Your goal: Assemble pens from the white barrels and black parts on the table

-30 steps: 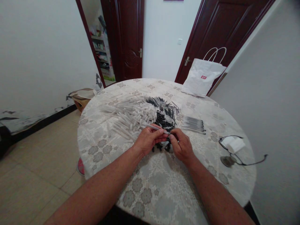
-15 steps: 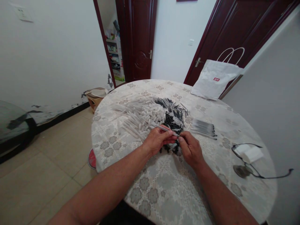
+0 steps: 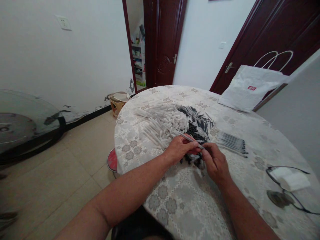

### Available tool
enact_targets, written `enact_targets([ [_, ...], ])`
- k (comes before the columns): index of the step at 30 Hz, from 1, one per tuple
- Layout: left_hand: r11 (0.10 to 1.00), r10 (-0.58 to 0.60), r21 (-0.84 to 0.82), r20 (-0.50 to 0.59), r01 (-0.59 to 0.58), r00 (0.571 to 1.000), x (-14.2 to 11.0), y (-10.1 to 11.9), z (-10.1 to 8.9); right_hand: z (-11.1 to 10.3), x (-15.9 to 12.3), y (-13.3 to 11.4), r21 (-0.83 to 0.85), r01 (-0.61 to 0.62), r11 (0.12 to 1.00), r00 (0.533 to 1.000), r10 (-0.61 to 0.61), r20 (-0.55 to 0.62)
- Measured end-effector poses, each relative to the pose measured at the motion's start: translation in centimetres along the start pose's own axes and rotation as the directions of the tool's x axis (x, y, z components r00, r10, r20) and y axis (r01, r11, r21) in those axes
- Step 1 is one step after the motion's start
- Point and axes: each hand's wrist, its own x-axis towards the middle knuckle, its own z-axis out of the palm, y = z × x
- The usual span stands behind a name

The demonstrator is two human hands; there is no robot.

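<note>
My left hand is closed around a slim, pale pen barrel, which slants down to the right above the table. At the barrel's lower right end, my right hand pinches with thumb and fingers; any small part inside that pinch is hidden. Just beyond my left hand lies a heap of whitish pen barrels. Small black pen parts are piled behind and under my hands. Thin dark sticks like refills spread behind them. Right of my right hand, several clear pens with dark ends lie in a row.
A round table with a patterned cloth bears everything. Eyeglasses, white tissue and a dark roundish object lie at the right. A white paper bag stands at the back right. A red-topped stool is left of the table.
The whole view has swung left, so things appear further right. Both hands keep the same hold on the pen barrel, with little visible movement over the table.
</note>
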Motion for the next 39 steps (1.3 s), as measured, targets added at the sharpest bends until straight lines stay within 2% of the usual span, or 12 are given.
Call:
enact_targets([
  [4,0.974,0.050,0.221,0.017,-0.053,0.999,-0.4,1.1,0.0,0.2,0.1,-0.2,-0.045,0.093,0.995,0.996,-0.093,-0.012],
  [7,0.887,0.038,0.455,0.093,-0.076,0.995,-1.5,3.2,-1.3,0.1,0.1,-0.2,-0.072,0.105,0.992,0.994,-0.108,-0.031],
  [9,0.759,0.140,0.637,0.040,-0.133,0.989,-2.9,5.0,-2.9,0.0,0.2,0.0,-0.088,0.096,0.991,0.993,-0.102,-0.066],
  [11,0.581,0.310,0.793,-0.006,-0.185,0.951,-4.7,6.6,-4.9,-0.2,0.3,0.3,-0.103,0.090,0.991,0.989,-0.101,-0.107],
  [13,0.406,0.378,0.902,-0.022,-0.145,0.925,-6.5,7.4,-7.0,-0.3,0.3,0.6,-0.111,0.090,0.990,0.984,-0.106,-0.141],
  [18,0.111,0.330,0.994,-0.027,-0.010,0.944,-8.9,5.8,-10.5,-0.4,0.3,0.6,-0.104,0.118,0.988,0.978,-0.133,-0.162],
  [22,-0.050,0.265,0.997,-0.038,0.053,0.964,-8.7,3.9,-10.6,-0.3,0.3,0.5,-0.093,0.138,0.986,0.975,-0.152,-0.162],
  [25,-0.131,0.238,0.986,-0.073,0.106,0.969,-8.4,3.5,-10.0,-0.2,0.3,0.6,-0.089,0.147,0.985,0.974,-0.159,-0.158],
  [29,-0.191,0.205,0.972,-0.096,0.136,0.974,-8.8,3.7,-9.4,-0.2,0.4,0.6,-0.067,0.163,0.984,0.974,-0.171,-0.149],
  [32,-0.181,0.203,0.977,-0.072,0.110,0.977,-9.6,3.5,-9.6,-0.2,0.4,0.5,-0.063,0.187,0.980,0.969,-0.195,-0.152],
  [35,-0.073,0.250,0.996,-0.032,0.052,0.968,-10.3,3.0,-10.0,-0.2,0.4,0.4,-0.051,0.210,0.976,0.967,-0.215,-0.137],
  [39,0.192,0.364,0.981,-0.054,-0.018,0.930,-10.3,3.0,-10.0,-0.2,0.4,0.2,-0.017,0.243,0.970,0.966,-0.243,-0.092],
])
